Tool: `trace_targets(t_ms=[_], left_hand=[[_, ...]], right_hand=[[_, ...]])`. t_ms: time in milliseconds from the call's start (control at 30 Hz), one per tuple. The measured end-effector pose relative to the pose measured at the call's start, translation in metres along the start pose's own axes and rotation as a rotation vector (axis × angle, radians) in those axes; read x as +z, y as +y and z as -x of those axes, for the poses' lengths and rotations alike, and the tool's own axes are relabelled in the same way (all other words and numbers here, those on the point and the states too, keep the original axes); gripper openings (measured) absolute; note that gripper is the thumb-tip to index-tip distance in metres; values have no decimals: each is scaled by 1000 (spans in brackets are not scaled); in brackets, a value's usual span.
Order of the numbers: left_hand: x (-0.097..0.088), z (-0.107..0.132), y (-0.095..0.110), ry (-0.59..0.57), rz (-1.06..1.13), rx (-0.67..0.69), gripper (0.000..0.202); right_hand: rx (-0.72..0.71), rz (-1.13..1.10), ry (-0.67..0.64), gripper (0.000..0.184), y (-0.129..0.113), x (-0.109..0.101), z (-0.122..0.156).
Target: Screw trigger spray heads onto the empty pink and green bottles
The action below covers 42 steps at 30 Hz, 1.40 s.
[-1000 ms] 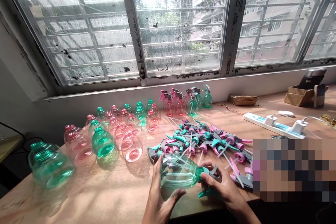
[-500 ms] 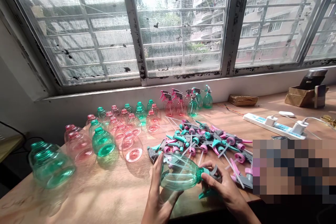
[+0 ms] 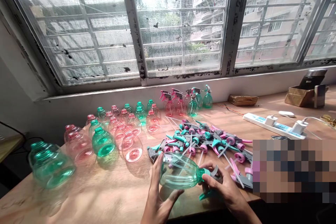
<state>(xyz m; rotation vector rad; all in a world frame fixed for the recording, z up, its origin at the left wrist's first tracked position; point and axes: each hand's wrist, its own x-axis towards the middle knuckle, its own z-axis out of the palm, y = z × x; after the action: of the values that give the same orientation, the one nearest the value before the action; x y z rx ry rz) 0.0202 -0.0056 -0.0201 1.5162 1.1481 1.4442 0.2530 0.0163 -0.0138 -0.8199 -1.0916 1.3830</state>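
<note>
At the left front of the wooden table (image 3: pixel 112 192), two green bottles (image 3: pixel 49 173) stand upright, open-necked, one partly behind the other. Next rightward: open pink and green bottles in loose rows running back toward the window wall; nearest of these, one green bottle (image 3: pixel 103 143) and one pink bottle (image 3: pixel 132 148). Left hand (image 3: pixel 159 203): fingers curved round the base of the held bottle (image 3: pixel 180 173), thumb stretched out low; thumb contact not resolvable. Held bottle, clear green, lies sideways in the air near the table's front edge, base left, neck right. Behind, by the wall: spray bottles (image 3: pixel 181 106) with heads fitted, pink to the left, green to the right. Between these and the hands: a heap of loose spray heads (image 3: pixel 201 138), teal, pink and grey, with pale tubes. Right hand (image 3: pixel 227 187): thumb and fingers pinching the teal spray head (image 3: pixel 206 171) at the bottle's neck; how far it is seated cannot be told. Further right: brown packet (image 3: pixel 243 100) by the wall; white power strip (image 3: pixel 274 126), two plugs in. Far right: cardboard box (image 3: pixel 296 97) holding a dark, silver-topped object.
</note>
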Motion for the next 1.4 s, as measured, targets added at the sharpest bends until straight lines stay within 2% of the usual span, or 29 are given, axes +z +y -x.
trace_targets(t_ms=[467, 700, 900, 1133, 1333, 1400], left_hand=[[2, 1, -7, -27, 50, -43, 85], [2, 3, 4, -23, 120, -63, 79], [3, 3, 10, -36, 72, -93, 102], [-1, -1, 2, -31, 98, -143, 92], [2, 0, 3, -41, 75, -74, 85], [4, 2, 4, -21, 66, -65, 92]], right_hand=[[2, -57, 5, 46, 0, 0, 1], [-10, -34, 13, 45, -1, 2, 1], [6, -14, 27, 45, 1, 2, 2], [9, 18, 35, 46, 3, 2, 2], [-19, 50, 40, 44, 2, 1, 1], [-13, 54, 48, 45, 3, 1, 1]])
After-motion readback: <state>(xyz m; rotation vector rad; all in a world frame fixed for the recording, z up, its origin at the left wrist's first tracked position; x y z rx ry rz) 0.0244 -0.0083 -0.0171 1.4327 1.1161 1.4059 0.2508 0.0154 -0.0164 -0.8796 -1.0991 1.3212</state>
